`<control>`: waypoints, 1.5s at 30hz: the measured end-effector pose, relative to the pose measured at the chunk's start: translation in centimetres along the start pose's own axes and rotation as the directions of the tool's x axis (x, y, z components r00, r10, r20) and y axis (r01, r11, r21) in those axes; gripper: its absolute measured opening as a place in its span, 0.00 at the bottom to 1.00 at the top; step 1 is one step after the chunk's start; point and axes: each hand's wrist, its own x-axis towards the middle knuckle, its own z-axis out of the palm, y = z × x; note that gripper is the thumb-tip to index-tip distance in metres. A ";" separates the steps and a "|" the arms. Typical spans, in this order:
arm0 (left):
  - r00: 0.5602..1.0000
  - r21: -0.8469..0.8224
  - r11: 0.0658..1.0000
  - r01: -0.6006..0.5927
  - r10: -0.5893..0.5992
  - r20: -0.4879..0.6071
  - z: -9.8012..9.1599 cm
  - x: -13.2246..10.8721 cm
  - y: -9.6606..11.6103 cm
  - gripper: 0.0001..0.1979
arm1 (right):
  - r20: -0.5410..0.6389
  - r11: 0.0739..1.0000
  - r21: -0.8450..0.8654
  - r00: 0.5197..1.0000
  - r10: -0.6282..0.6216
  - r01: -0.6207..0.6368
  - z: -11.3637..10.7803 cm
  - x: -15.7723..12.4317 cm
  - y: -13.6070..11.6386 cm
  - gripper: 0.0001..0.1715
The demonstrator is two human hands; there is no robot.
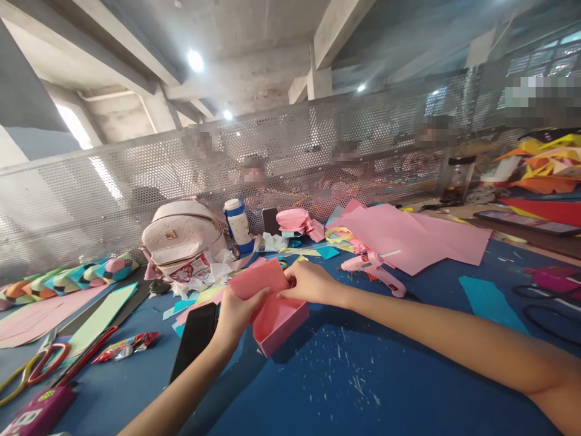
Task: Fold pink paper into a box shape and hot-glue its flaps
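Note:
A pink paper box (pixel 280 324) is between my hands above the blue table, one of its flaps raised at the far side. My left hand (pixel 238 312) grips its left side, the thumb laid along the paper. With fingers bent and pinched, my right hand (pixel 313 282) holds the far right part of the box. A black phone (pixel 194 339) lies under my left wrist. Just beyond my right hand rests a pink glue gun (pixel 374 269) on the table.
Pink paper sheets (pixel 408 233) spread at the back right. A white backpack (pixel 184 236) and a bottle (pixel 238 225) stand at the back. Scissors (pixel 48 363) and a red snack packet (pixel 127 347) lie at left. A perforated metal screen (pixel 158 175) borders the table; people sit beyond it.

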 end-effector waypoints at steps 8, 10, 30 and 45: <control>0.998 0.005 1.000 0.004 -0.004 0.056 0.1 0.5 -0.6 0.20 | -0.017 0.999 -0.031 1.000 0.013 -0.014 0.2 -0.2 -0.1 0.15; 0.998 0.003 1.000 0.007 -0.007 0.066 0.1 0.6 -0.7 0.21 | -0.026 0.999 -0.043 1.000 0.013 -0.014 0.2 -0.2 -0.2 0.16; 0.985 -0.195 0.973 0.125 -0.098 0.142 -2.5 2.8 -0.9 0.25 | 0.408 0.759 0.650 0.855 -0.321 -0.026 -3.0 0.0 -0.1 0.23; 0.928 -0.079 0.987 0.143 -0.106 0.356 -2.9 2.6 -0.2 0.17 | 0.000 0.743 -0.010 0.743 -0.670 0.670 -4.1 -1.7 -2.6 0.17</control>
